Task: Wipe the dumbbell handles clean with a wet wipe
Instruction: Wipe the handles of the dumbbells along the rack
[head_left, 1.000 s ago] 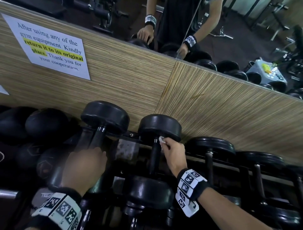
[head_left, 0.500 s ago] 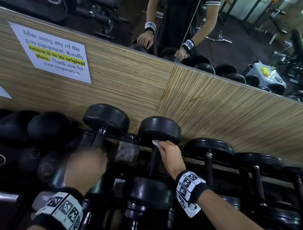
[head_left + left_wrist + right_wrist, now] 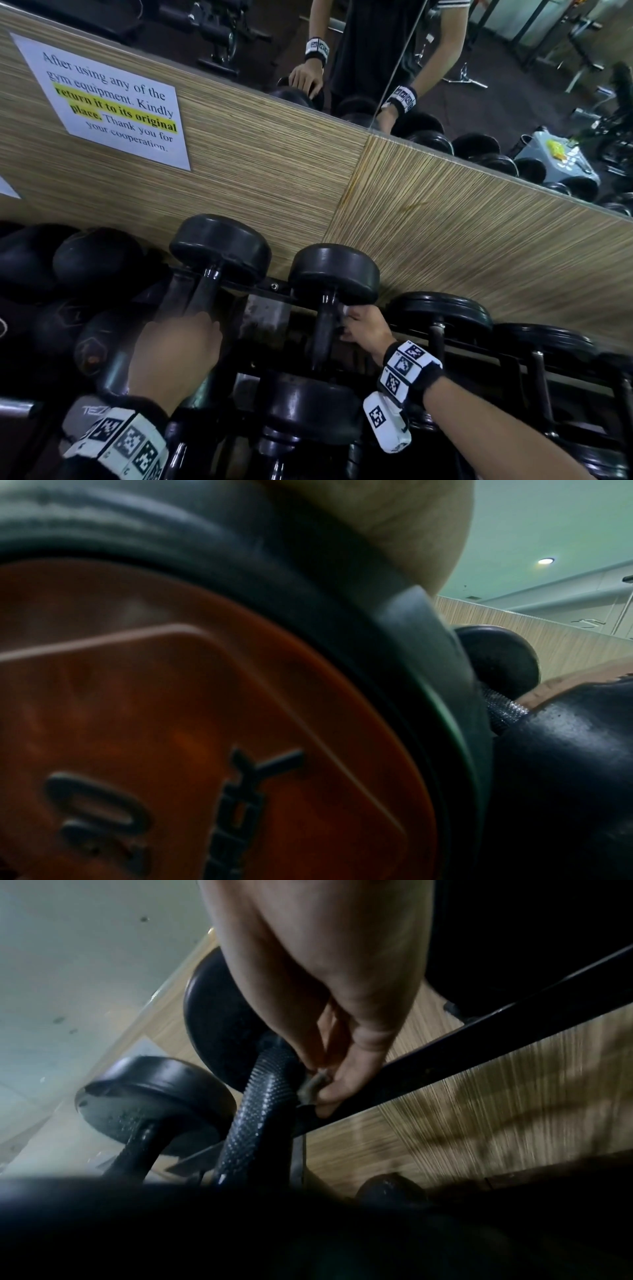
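Two black dumbbells lie side by side on the rack. My right hand pinches a small crumpled wet wipe against the right side of the middle dumbbell's knurled handle, just below its far head. The right wrist view shows the fingertips pressing the wipe to the handle. My left hand is curled over the lower handle of the left dumbbell. In the left wrist view that dumbbell's orange end cap fills the picture, with my palm above it.
A wood-grain wall panel with a printed notice rises right behind the rack. More black dumbbells continue to the right, and round black weights lie at the left. A mirror above reflects me and the gym floor.
My right hand has slid the wipe from the top of the handle round to its right side and slightly down. The left hand stays put.
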Demonstrator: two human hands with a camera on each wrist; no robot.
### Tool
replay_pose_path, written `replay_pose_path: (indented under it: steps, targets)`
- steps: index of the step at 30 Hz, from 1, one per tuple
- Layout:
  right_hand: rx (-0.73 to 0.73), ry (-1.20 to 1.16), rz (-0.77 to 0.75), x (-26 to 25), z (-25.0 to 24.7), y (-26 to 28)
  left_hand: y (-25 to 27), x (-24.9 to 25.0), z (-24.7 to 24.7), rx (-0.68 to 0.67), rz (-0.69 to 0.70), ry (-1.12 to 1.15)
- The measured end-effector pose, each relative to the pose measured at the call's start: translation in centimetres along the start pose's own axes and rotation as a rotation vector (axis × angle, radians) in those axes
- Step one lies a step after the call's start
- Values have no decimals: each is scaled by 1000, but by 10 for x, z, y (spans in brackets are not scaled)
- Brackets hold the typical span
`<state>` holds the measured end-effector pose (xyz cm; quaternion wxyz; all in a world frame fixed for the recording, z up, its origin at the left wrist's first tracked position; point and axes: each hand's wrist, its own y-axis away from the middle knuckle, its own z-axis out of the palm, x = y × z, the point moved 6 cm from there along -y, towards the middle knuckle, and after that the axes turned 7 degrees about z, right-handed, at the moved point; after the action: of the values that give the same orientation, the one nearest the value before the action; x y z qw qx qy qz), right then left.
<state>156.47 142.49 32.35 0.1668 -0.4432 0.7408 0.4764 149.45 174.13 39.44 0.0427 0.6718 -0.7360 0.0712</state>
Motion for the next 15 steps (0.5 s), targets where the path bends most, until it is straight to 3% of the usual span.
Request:
replay_pose_path:
  steps: [6, 8, 15]
  targets:
    - [-8, -52, -97, -16, -2, 4, -1, 2, -2, 18, 14, 7]
    - [47, -71, -156, -19, -9, 14, -1, 1, -2, 12, 10, 2]
    - [309, 234, -456, -39, -10, 45, 0, 0, -1, 4, -6, 8]
